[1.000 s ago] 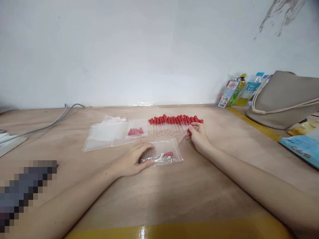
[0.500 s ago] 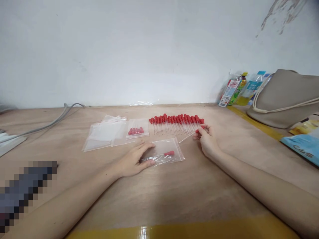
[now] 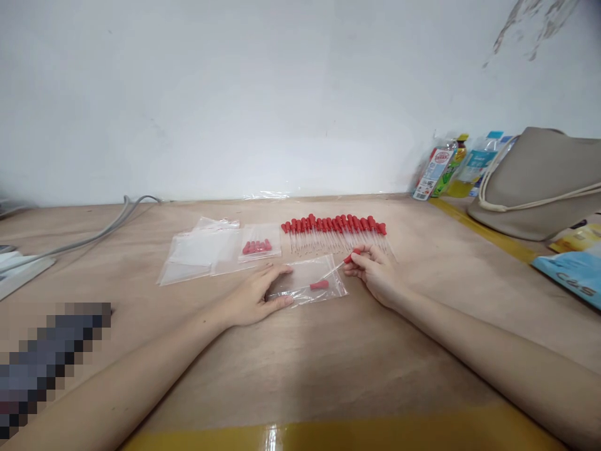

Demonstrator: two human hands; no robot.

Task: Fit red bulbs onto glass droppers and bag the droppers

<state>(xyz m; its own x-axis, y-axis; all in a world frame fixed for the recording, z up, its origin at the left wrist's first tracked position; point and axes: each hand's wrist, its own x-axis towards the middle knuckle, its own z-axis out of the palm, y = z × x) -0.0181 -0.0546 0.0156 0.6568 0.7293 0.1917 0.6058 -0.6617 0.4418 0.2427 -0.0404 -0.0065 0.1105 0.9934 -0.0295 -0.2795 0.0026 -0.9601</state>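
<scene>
My left hand holds the left end of a clear zip bag, thumb on the near edge and fingers on the far edge. One dropper with a red bulb lies inside this bag. My right hand pinches a second dropper by its red bulb. Its thin clear stem slants down-left over the right end of the bag; whether the tip is inside I cannot tell. Behind, a row of red-bulbed droppers lies side by side, stems toward me.
Left of the row lies a bag with several red-bulbed droppers, beside a stack of flat clear bags. Bottles, a carton and a grey-beige bag stand at the right. A cable runs along the left.
My right hand has moved left and nearer, bringing the dropper from beside the row to the right end of the bag. My left hand stays put on the bag.
</scene>
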